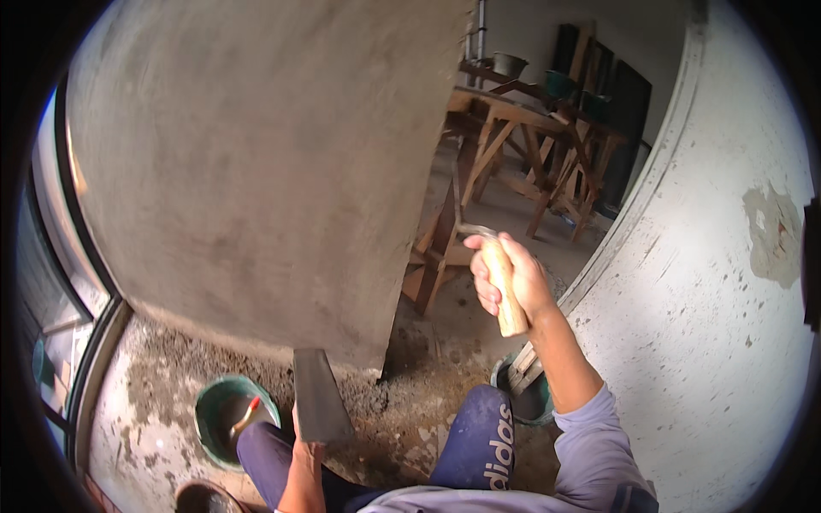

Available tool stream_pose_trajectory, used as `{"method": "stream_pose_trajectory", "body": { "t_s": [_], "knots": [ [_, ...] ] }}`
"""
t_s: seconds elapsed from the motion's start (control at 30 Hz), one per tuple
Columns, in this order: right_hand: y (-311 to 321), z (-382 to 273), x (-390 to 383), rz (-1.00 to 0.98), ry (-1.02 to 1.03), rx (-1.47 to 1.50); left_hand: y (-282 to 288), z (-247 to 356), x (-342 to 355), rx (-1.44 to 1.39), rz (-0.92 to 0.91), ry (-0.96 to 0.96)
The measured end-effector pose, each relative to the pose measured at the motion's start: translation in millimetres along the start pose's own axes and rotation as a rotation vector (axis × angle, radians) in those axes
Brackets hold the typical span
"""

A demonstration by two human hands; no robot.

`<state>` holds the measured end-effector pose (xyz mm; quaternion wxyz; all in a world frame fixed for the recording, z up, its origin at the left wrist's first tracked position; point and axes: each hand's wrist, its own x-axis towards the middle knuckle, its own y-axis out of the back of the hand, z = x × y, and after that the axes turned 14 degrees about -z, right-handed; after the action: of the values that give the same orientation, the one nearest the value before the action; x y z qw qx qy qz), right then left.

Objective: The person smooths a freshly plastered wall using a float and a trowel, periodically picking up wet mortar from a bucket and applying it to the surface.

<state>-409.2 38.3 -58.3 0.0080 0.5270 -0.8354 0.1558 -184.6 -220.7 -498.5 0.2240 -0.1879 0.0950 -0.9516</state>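
Observation:
My right hand is closed around the pale wooden handle of a trowel. Its metal neck bends forward, and its thin blade, seen nearly edge-on, points up beside the edge of a grey plastered wall. Low in front of me, my left hand grips a flat, tapered grey plate, which covers most of the fingers. The plate's far end overlaps the wall's foot in view; whether they touch I cannot tell.
A green bucket with a red-tipped brush stands left of my knees, near a dark bucket. Another bucket sits by the white wall at right. Wooden trestles stand beyond the opening. Mortar spatters the floor.

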Motion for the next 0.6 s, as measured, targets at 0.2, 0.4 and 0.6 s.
{"method": "stream_pose_trajectory", "body": {
  "t_s": [0.2,0.4,0.6],
  "knots": [
    [-2,75,-80,-0.191,-0.107,-0.346,-55,58,-3,1.392,-0.257,0.046],
    [-37,155,-38,-0.497,-0.509,-0.362,-73,62,0,1.551,-0.21,-0.005],
    [-15,170,-52,-0.51,-0.699,-0.401,-64,55,-6,-0.471,-0.106,0.156]
  ]
}}
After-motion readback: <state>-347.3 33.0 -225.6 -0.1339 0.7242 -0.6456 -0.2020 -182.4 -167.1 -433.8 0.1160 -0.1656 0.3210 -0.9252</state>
